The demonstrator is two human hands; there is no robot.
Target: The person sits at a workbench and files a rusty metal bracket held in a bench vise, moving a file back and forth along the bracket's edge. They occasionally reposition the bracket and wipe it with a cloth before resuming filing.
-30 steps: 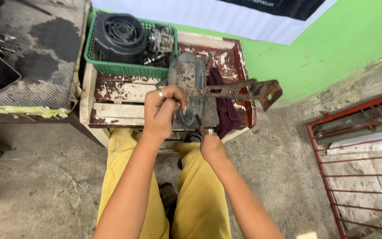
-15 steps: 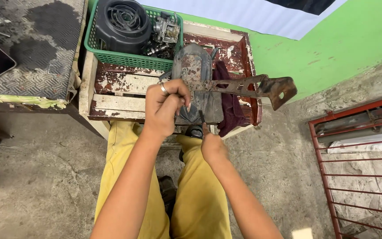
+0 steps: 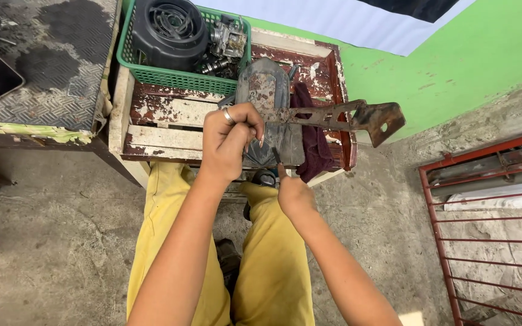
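The left hand is closed around one end of a long rusty perforated metal bracket, held just above the worn red wooden crate; the right hand pinches a thin dark tool beneath it. Judged step: working a fastener, needing steady alignment

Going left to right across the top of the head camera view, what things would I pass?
Checkered metal plate → green basket holding a black round cover → rusty metal bracket → green wall → red metal grate.
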